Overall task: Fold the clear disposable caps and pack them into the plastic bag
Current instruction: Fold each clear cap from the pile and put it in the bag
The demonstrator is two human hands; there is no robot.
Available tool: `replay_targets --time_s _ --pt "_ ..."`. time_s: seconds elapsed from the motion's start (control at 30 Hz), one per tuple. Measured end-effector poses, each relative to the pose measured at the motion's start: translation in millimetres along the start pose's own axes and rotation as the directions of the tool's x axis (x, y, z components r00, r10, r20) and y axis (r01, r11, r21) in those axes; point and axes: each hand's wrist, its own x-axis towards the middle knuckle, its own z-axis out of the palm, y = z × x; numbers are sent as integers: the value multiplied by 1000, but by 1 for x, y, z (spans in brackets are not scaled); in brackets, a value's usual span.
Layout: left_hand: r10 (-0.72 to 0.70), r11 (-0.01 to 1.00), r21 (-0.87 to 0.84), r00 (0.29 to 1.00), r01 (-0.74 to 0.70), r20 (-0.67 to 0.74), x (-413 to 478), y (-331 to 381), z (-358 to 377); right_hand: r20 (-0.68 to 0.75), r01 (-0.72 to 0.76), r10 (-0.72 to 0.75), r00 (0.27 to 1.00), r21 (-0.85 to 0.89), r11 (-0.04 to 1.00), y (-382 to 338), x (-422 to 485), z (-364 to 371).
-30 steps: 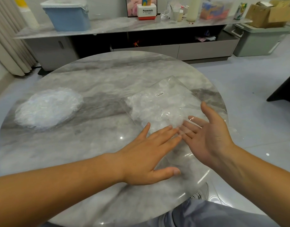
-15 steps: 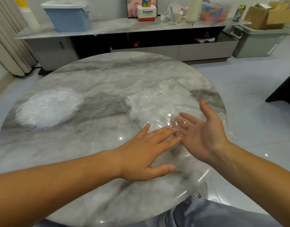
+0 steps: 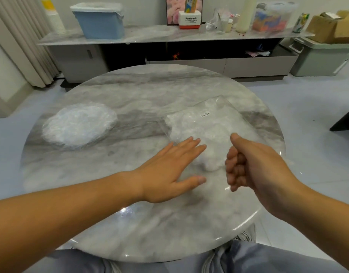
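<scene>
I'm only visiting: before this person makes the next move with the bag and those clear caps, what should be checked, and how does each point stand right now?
1. Plastic bag lies on the table with caps inside: ok.
2. Left hand lies flat, fingers straight, at the bag's near edge: ok.
3. Right hand has hold of the bag's mouth: cannot tell; its fingers are curled, but the clear film does not show there.
4. Bag's mouth stands open: cannot tell.
5. Pile of loose caps waits at the table's left, neither hand on it: ok.
</scene>
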Motion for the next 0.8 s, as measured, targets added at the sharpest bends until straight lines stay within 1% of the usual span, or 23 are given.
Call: replay_targets --time_s 0.07,0.13,0.23,0.3,0.37,0.4,0.53,0.67,0.73,0.8 --pt "-151 988 3 988 151 -32 -8 -17 -8 125 106 -105 987 2 994 -8 3 22" --pt "-310 948 40 947 315 -89 -19 -40 -16 242 173 -148 959 -86 981 -10 10 47" --pt "-534 824 98 823 558 -194 -47 -92 -24 397 231 -97 913 -305 924 -8 23 85" --pt "-608 743 159 754 651 -247 -70 -127 -26 457 237 -37 888 -387 891 -5 34 107" --pt "-626 710 184 729 679 -275 -87 -150 -26 457 228 1 890 -446 865 2 47 121" --pt "-634 710 172 726 683 -265 -90 -154 -27 445 223 7 896 -464 857 8 53 121" --pt "-716 674 43 666 738 -211 -95 -167 -34 389 222 26 921 -577 786 29 73 125" --pt "-681 705 34 690 708 -244 -99 -168 -37 354 277 -37 934 -657 702 34 86 117" --pt "-654 731 -7 698 682 -290 -103 -169 -38 343 293 -59 937 -685 667 32 90 114" --pt "-643 744 -54 691 667 -330 -107 -171 -39 333 302 -79 940 -702 645 33 95 110"
